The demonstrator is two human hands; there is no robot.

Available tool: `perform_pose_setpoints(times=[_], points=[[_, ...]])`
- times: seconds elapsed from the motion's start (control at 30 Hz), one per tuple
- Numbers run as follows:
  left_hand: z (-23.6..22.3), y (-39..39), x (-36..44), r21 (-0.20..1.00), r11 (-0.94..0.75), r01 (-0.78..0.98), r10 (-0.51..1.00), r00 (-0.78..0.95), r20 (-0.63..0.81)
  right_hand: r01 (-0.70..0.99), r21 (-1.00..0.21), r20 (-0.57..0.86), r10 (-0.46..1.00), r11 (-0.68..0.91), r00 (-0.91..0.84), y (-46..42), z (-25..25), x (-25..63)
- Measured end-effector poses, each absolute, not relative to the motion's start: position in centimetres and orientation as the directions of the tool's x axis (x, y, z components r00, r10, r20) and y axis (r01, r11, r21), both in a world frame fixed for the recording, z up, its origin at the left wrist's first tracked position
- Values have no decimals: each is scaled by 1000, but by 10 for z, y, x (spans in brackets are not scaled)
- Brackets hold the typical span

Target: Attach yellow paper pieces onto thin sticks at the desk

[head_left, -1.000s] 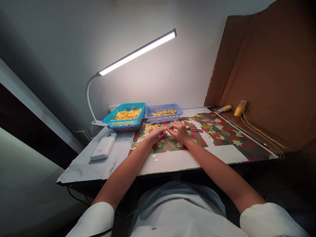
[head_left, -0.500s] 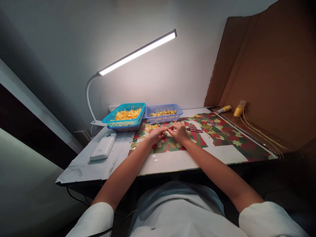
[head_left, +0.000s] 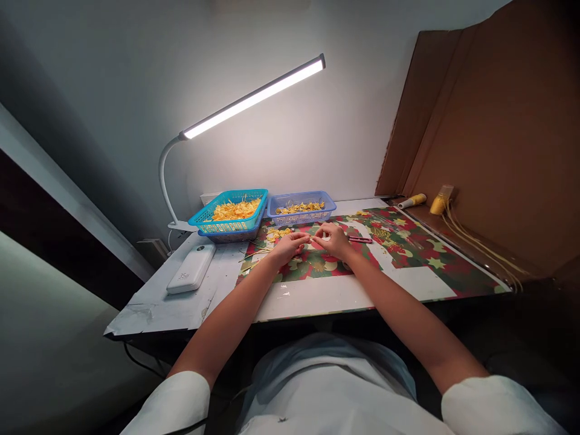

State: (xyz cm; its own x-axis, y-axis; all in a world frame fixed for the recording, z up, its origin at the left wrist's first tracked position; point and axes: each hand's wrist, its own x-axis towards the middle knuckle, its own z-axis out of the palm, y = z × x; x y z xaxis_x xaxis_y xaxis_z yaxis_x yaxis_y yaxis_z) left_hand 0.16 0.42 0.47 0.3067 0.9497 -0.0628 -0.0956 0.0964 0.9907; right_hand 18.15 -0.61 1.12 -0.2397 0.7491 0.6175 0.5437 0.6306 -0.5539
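Note:
My left hand [head_left: 290, 246] and my right hand [head_left: 336, 239] rest on a red and green star-patterned sheet [head_left: 399, 248] on the table, fingertips meeting between them. Both pinch something small and pale that I cannot make out. Just beyond the fingers lies a small heap of yellow pieces [head_left: 277, 233]. Behind it stand a teal basket [head_left: 229, 211] and a blue basket [head_left: 301, 208], both holding yellow pieces. A dark red tool [head_left: 360, 240] lies right of my right hand.
A white bar lamp [head_left: 254, 96] arches over the baskets. A white flat device [head_left: 190, 269] lies at the left on the table. A cardboard screen [head_left: 489, 133] closes the right side, with a yellow spool [head_left: 437, 202], a yellow-tipped tube [head_left: 411, 200] and yellow cords [head_left: 484, 248] along it.
My right hand has shifted slightly to the right and its fingers have spread a little apart from the left hand. Otherwise nothing has moved.

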Motion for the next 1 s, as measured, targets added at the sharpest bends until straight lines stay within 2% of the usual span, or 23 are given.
perform_pose_setpoints(times=[0.17,0.47,0.8,1.0], points=[[7,4,1,999,-32,-36,960,277,41,507,-613,529,791,606,-306,-2,13,191],[8,4,0,993,-115,22,951,292,104,471,-688,387,828,553,-406,-5,18,197],[5,5,-2,981,-176,78,934,329,141,546,-722,154,868,425,-472,-7,21,204],[2,7,-3,971,-204,121,925,348,151,506,-728,239,863,463,-446,-5,19,200]])
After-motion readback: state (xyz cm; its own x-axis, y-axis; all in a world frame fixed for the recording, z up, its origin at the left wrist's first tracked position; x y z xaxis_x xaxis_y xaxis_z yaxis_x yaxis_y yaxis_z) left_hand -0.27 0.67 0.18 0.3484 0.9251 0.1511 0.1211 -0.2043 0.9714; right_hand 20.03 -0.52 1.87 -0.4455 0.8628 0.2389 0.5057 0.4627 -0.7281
